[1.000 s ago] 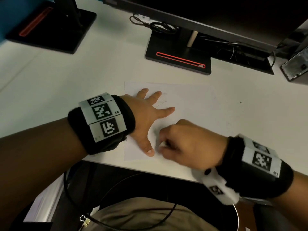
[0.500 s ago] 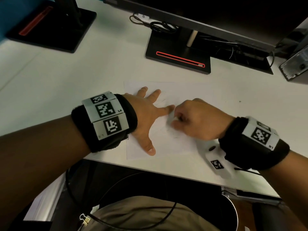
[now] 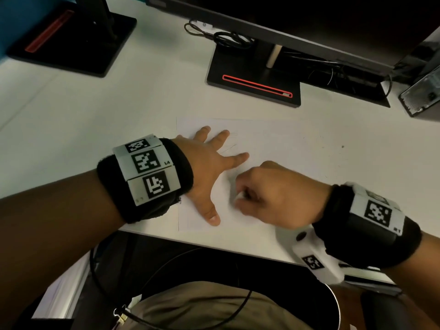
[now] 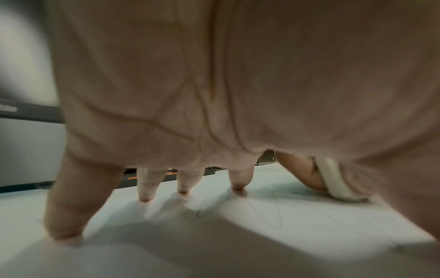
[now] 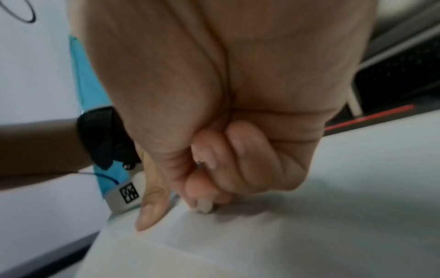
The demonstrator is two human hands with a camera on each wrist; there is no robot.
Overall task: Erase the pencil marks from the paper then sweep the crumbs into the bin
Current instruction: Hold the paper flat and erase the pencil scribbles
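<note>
A white sheet of paper point(image 3: 281, 144) lies on the white desk point(image 3: 119, 115) near its front edge, with faint pencil lines point(image 3: 229, 148) close to my left fingers. My left hand point(image 3: 209, 167) presses flat on the sheet's left part, fingers spread. In the left wrist view its fingertips point(image 4: 145, 197) touch the paper point(image 4: 238, 222) beside thin pencil strokes point(image 4: 204, 208). My right hand point(image 3: 269, 196) pinches a small white eraser point(image 3: 240, 195) against the sheet, just right of my left thumb. The right wrist view shows the eraser point(image 5: 205, 206) pressed on the paper point(image 5: 285, 235) under curled fingers.
A black monitor stand with a red stripe point(image 3: 254, 84) sits behind the paper, a second stand point(image 3: 71, 41) at the back left. Cables point(image 3: 228, 39) and a dark box point(image 3: 421, 94) lie at the back right. A round bin rim point(image 3: 337, 303) shows below the desk edge.
My right hand with the eraser went up toward my left index finger, then came back down and nearer to me, beside the left thumb. The left hand stayed pressed on the paper.
</note>
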